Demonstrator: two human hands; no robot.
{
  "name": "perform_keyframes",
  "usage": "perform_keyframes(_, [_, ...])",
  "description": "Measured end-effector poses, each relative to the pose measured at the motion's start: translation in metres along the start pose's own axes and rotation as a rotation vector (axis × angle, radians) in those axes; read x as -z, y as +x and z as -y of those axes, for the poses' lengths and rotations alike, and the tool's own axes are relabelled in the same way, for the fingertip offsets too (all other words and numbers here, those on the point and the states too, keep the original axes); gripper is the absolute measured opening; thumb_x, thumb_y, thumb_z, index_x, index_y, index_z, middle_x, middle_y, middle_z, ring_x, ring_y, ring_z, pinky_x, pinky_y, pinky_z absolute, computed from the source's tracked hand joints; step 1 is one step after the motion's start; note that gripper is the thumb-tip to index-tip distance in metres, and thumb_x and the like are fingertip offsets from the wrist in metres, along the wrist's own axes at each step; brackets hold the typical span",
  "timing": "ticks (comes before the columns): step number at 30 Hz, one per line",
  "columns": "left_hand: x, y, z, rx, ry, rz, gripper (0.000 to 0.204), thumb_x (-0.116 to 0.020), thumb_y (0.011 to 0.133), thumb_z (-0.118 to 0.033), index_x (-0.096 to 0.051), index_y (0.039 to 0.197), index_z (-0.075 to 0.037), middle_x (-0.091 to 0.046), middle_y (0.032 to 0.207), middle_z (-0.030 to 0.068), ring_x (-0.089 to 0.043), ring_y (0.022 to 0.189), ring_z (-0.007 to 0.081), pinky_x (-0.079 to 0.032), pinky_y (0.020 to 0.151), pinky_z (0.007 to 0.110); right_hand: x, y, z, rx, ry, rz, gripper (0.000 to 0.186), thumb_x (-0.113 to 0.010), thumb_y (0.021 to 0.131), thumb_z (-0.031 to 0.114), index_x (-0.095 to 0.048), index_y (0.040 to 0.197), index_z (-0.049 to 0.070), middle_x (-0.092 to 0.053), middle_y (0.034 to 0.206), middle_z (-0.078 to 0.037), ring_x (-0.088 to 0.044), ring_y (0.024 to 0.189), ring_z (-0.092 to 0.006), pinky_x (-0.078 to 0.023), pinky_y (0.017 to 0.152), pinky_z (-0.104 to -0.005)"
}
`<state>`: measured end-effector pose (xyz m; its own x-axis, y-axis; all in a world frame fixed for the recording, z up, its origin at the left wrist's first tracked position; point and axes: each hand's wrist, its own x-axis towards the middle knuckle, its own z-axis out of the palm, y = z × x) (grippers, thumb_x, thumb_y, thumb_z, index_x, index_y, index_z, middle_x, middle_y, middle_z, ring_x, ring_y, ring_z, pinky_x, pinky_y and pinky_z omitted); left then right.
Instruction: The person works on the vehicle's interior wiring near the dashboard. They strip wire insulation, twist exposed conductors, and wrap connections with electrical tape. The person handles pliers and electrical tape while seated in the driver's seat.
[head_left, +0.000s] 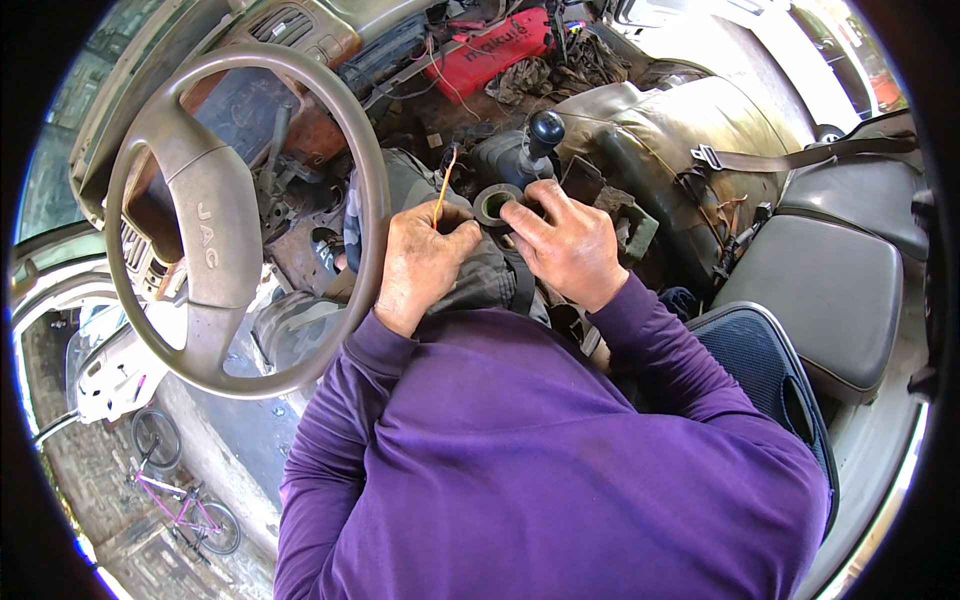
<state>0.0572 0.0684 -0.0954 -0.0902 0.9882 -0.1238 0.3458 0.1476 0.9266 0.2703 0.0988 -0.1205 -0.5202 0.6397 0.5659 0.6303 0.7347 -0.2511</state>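
Observation:
My left hand (422,262) is closed in a pinch around a thin orange wire (442,192), whose end sticks up above the fingers. A roll of dark tape (482,208) is in my right hand (572,248), its round opening facing up and my fingers curled at its rim. Both hands are close together over my lap, with the roll just right of the wire. Behind the roll stands the gear lever with its black knob (546,130).
The steering wheel (375,200) is at my left. A red case (490,55) lies at the far side among loose wires and dark rags (590,62). Grey seats (820,290) and a seat belt (780,160) are at the right. Outside is a bicycle (185,510).

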Motion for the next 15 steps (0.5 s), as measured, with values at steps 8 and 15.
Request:
perform_keyframes(8, [0.004,0.006,0.012,0.025,-0.131,0.099,0.013,-0.072,0.087,-0.01,-0.073,0.087,0.003,-0.069,0.074,0.0034,-0.061,0.066,0.01,-0.05,0.062,0.03,0.001,-0.003,-0.004,-0.09,0.243,0.01,0.04,-0.086,0.077,0.01,-0.076,0.115,0.013,-0.07,0.112,-0.01,-0.075,0.085,-0.0264,-0.062,0.069,-0.0378])
perform_keyframes(15, [0.011,0.007,0.017,0.248,-0.496,0.248,0.013,-0.065,0.087,-0.013,-0.066,0.095,-0.002,-0.066,0.075,0.0047,-0.061,0.065,0.0135,-0.048,0.061,0.028,0.0,-0.004,-0.011,-0.299,0.637,0.08,0.034,-0.088,0.083,0.011,-0.076,0.115,0.004,-0.074,0.103,-0.013,-0.075,0.09,-0.0311,-0.06,0.08,-0.0378])
